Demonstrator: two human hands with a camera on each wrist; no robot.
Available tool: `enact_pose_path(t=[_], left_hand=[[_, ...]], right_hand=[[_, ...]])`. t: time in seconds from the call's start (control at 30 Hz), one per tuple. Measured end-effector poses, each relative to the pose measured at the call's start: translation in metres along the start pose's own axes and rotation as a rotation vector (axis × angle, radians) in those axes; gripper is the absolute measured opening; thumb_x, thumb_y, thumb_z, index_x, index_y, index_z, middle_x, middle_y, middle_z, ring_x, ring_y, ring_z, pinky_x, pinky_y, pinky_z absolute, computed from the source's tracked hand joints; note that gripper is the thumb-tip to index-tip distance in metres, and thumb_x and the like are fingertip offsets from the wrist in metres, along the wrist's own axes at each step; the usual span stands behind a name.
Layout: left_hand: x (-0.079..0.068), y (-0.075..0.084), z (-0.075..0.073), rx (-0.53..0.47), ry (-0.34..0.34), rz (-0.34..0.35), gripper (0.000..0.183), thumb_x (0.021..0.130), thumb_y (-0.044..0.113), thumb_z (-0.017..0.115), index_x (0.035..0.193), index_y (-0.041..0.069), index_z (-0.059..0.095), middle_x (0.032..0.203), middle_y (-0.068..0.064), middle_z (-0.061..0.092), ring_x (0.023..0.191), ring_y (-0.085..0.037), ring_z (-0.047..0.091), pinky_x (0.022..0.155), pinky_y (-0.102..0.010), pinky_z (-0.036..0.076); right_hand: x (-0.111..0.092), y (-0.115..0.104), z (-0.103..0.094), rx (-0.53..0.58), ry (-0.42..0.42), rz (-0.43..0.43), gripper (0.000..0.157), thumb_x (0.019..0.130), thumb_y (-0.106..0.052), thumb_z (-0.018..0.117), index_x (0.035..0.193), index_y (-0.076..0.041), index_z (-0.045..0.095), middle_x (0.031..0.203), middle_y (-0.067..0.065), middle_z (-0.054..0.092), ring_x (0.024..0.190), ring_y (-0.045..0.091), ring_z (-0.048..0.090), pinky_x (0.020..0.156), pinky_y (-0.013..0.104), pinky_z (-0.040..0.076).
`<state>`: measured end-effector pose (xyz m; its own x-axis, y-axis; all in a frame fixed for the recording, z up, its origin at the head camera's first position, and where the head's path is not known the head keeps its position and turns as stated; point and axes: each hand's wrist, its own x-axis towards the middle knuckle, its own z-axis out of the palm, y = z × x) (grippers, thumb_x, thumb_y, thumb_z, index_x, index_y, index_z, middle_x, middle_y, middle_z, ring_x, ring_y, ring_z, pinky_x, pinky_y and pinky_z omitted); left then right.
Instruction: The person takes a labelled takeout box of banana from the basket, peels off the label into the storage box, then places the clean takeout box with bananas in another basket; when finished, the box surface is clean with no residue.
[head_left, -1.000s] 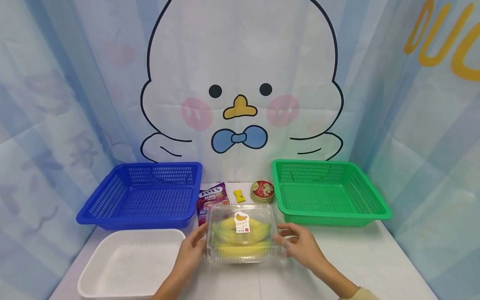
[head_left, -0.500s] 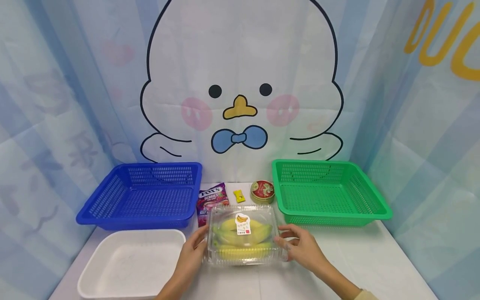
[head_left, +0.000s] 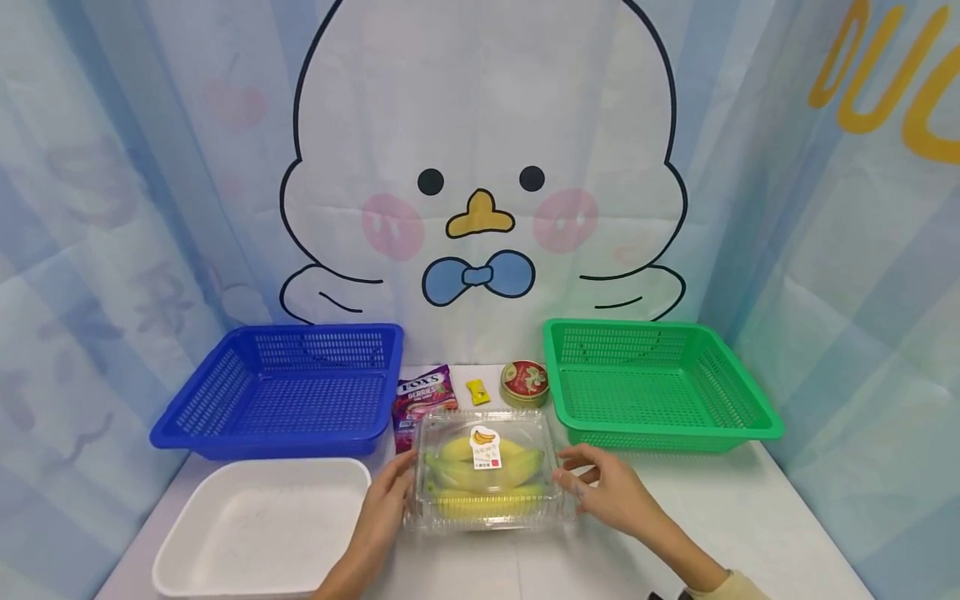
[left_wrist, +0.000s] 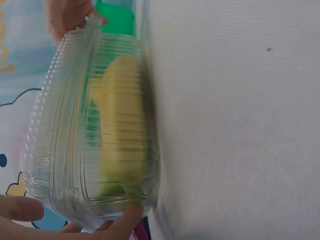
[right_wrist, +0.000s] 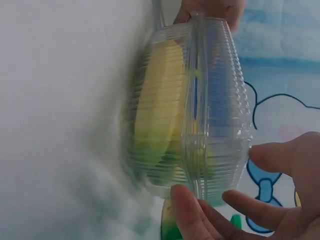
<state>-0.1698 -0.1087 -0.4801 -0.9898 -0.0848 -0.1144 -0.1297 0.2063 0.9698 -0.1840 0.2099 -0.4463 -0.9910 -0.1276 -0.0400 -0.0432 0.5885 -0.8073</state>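
A clear hinged plastic container of bananas [head_left: 480,487] sits in the middle near me, a banana-printed label [head_left: 486,447] on its lid. Bananas show through its ribbed side in both wrist views. My left hand [head_left: 381,500] grips its left end; in the left wrist view the thumb [left_wrist: 27,207] lies by the lid and a fingertip touches the base corner. Across from it, my right hand [head_left: 611,492] holds the right end. In the right wrist view that thumb [right_wrist: 272,156] meets the lid edge, with the other fingers spread along the side wall.
Behind the container lie a purple FOX'S candy bag [head_left: 423,393], a small yellow wrapped candy [head_left: 477,392] and a round red-topped tin [head_left: 524,383]. A blue basket [head_left: 273,433] and white tub [head_left: 262,475] stand left, a green basket [head_left: 667,437] right.
The container has shifted slightly toward me and its label now sits a little lower in view. My right hand has moved a touch to the right; the left hand stays at its end.
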Motion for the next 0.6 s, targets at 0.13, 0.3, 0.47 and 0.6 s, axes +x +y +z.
enact_pose_path(t=[0.13,0.3,0.47,0.6], left_hand=[[-0.002,0.002,0.001,0.009,-0.002,0.014,0.052,0.111,0.019,0.045,0.16,0.001,0.042,0.157,-0.033,0.05,0.138,-0.049,0.056,0.105,-0.055,0.056],[-0.002,0.005,0.002,0.006,-0.026,0.05,0.063,0.109,0.02,0.054,0.166,0.009,0.031,0.159,-0.037,0.043,0.133,-0.053,0.06,0.105,-0.063,0.056],[-0.002,0.006,0.006,0.052,-0.018,0.141,0.069,0.104,0.016,0.063,0.167,0.013,0.034,0.166,-0.032,0.038,0.13,-0.048,0.063,0.101,-0.056,0.06],[-0.002,0.008,0.011,0.14,0.001,0.19,0.068,0.101,0.019,0.068,0.164,0.016,0.042,0.166,-0.026,0.041,0.15,-0.051,0.042,0.119,-0.068,0.043]], right_hand=[[0.005,-0.005,-0.006,-0.067,0.02,-0.034,0.032,0.098,-0.027,0.076,0.123,-0.007,0.073,0.114,0.007,0.077,0.09,0.014,0.07,0.063,0.023,0.06],[0.012,-0.012,-0.014,-0.119,0.02,-0.135,0.026,0.1,-0.026,0.074,0.118,-0.008,0.076,0.107,0.004,0.078,0.084,0.01,0.066,0.061,0.022,0.055],[0.021,-0.02,-0.015,-0.145,-0.02,-0.228,0.023,0.099,-0.024,0.075,0.115,-0.007,0.077,0.096,0.003,0.076,0.069,0.007,0.06,0.055,0.023,0.05],[0.03,-0.026,-0.009,-0.165,-0.082,-0.285,0.02,0.099,-0.025,0.074,0.11,-0.009,0.078,0.088,0.0,0.075,0.064,0.006,0.052,0.056,0.021,0.045]])
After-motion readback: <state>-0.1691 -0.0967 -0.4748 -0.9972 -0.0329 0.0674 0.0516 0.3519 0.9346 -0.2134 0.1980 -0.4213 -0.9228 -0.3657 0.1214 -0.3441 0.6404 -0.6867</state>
